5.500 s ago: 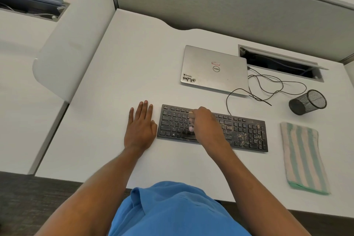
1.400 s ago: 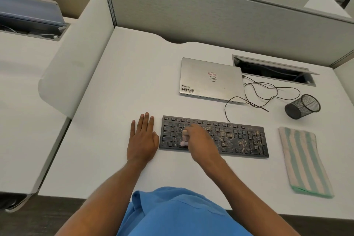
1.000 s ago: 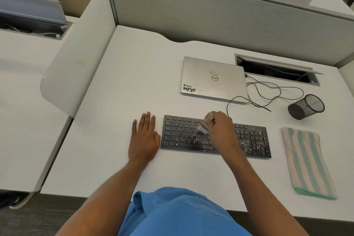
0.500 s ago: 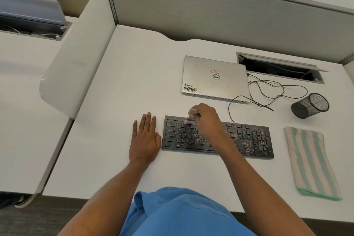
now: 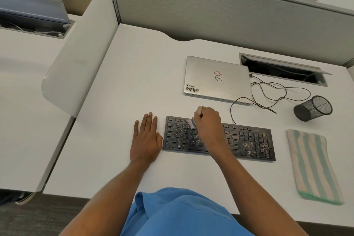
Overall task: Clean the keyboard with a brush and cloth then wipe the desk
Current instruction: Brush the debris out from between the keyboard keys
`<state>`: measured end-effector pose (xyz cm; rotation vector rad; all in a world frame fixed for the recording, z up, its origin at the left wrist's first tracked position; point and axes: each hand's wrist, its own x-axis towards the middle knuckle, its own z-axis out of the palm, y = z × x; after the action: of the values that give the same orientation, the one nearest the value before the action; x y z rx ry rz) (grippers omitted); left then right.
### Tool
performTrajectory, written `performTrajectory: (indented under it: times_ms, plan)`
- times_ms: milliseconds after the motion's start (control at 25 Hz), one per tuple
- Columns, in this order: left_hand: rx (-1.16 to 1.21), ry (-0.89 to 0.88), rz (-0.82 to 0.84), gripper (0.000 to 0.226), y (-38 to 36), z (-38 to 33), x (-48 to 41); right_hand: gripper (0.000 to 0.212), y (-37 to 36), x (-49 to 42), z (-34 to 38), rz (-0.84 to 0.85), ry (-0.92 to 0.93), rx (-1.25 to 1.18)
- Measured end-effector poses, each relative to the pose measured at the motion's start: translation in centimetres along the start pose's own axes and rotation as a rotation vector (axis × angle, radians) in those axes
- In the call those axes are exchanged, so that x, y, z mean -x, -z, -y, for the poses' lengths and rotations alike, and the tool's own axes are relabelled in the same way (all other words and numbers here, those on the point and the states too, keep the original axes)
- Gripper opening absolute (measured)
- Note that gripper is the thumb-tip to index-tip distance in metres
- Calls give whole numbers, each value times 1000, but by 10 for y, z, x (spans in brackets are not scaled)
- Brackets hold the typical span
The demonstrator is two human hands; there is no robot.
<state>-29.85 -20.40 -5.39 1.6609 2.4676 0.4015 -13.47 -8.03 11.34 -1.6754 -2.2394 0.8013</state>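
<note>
White cubicle desk [image 5: 134, 74], grey partition [image 5: 229, 11] behind the crumby keyboard [image 5: 249, 140]. Right hand [image 5: 208, 120] grips a brush [image 5: 191, 123] on the keyboard's top-left keys, left hand [image 5: 146, 140] flat just left of it, striped cloth [image 5: 312, 165] to its right.

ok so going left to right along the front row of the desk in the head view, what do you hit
left hand → keyboard → striped cloth

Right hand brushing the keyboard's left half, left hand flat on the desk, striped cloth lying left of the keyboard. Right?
No: the head view shows the striped cloth right of the keyboard, not left. The right hand, brush and left hand are as stated.
</note>
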Motion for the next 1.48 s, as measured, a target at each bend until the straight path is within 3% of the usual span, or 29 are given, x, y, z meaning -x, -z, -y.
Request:
performTrajectory:
  times_ms: [240,400,600,800,920,1040,1200,1360,1480]
  plan:
    - [6,-1,-1,67,0,0,0,19,9,-6,-16,75,4,130]
    - [-2,4,2,67,-1,0,0,23,20,4,-8,19,-2,-80]
    - [6,-3,-2,67,0,0,0,19,13,4,-6,205,-39,-248]
    - [1,1,0,67,0,1,0,13,10,-5,-31,121,-240,-357]
    - [6,-2,-6,67,0,1,0,22,15,-8,-25,86,-155,-392]
    - [-4,-1,2,68,-1,1,0,28,11,-5,-11,23,-13,-292]
    - [-4,0,8,67,-1,1,0,40,-6,-6,-17,-3,-11,-134]
    - [-3,1,13,67,-2,1,0,31,4,-5,-22,35,-27,100]
    - [-3,-1,10,67,-1,2,0,31,11,-10,-20,-31,-21,63]
